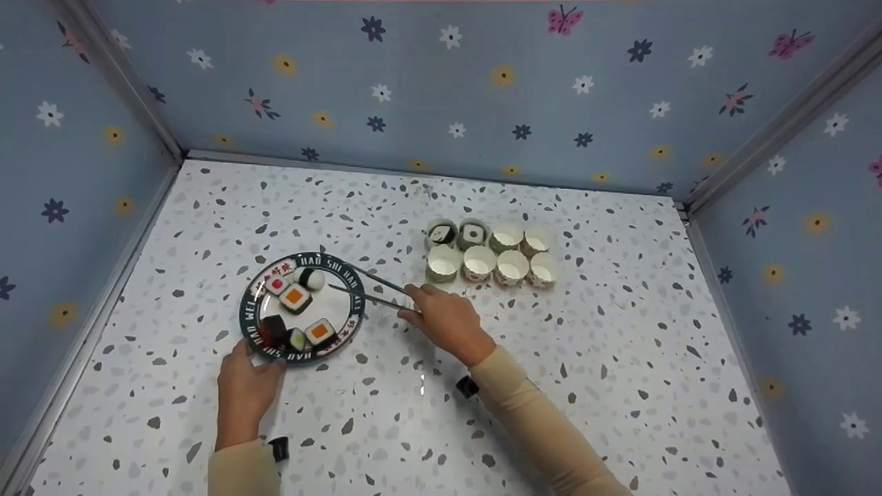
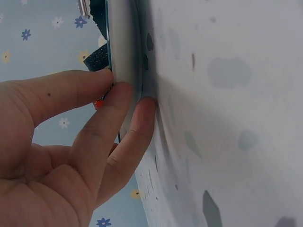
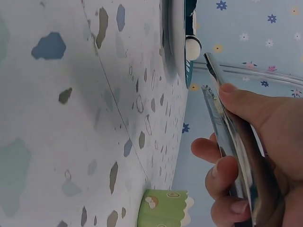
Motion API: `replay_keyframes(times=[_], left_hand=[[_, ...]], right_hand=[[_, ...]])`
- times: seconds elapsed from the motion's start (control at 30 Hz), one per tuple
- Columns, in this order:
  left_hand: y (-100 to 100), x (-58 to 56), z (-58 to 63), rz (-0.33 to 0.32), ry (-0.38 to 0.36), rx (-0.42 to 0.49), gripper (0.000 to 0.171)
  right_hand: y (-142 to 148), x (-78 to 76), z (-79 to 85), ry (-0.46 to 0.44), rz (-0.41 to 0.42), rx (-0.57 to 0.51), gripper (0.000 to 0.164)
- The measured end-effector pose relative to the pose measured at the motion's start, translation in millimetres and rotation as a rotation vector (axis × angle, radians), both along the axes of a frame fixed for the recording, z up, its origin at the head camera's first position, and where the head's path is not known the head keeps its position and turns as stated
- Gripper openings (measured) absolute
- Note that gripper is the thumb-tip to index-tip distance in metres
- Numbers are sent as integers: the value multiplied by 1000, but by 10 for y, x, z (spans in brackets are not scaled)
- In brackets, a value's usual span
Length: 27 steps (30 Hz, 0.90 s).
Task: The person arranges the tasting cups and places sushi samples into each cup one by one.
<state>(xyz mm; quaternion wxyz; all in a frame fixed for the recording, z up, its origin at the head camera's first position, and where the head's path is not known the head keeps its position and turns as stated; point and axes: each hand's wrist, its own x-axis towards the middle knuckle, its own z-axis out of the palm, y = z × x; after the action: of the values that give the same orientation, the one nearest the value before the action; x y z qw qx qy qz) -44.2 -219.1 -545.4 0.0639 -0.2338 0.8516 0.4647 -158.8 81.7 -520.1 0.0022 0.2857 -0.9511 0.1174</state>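
Lower left: bare left hand (image 1: 248, 382) pinches the near rim of a round, glossy white plate with a dark, lettered border (image 1: 343, 306). On it lie six small sushi-shaped pieces in black, white, orange and red (image 1: 295, 297), in two loose groups, left of centre and near edge.

Mid-frame: bare right hand (image 1: 448, 320) grips slim silver metal tongs (image 3: 239, 125), arms parted; right wrist view shows nothing between the tips. They reach over the plate's upper right, close to a rounded white piece with a black band (image 1: 315, 280).

Handling, judged by eye: pieces light, probably a little soft; blocks best taken across opposite sides. Rounded one may roll on the slick plate; pinch across its middle.

Beyond, right of centre: eight patterned paper cups (image 1: 512, 267), two rows of four. Far row's two leftmost hold black-and-white pieces (image 1: 473, 234); the others show bare white insides. Thin-walled, likely easily tipped.
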Motion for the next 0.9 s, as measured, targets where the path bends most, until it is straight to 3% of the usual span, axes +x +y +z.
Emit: replay_keyframes(times=[0.4, 0.7, 0.9], left_hand=[[7, -10, -11, 2, -7, 7, 73], [15, 21, -12, 8, 65, 0, 67], [0, 23, 1, 6, 31, 2, 70]], right_hand=[[-301, -23, -65, 5, 40, 36, 40], [-386, -39, -125, 4, 34, 56, 45], [-375, -35, -142, 18, 46, 46, 42]])
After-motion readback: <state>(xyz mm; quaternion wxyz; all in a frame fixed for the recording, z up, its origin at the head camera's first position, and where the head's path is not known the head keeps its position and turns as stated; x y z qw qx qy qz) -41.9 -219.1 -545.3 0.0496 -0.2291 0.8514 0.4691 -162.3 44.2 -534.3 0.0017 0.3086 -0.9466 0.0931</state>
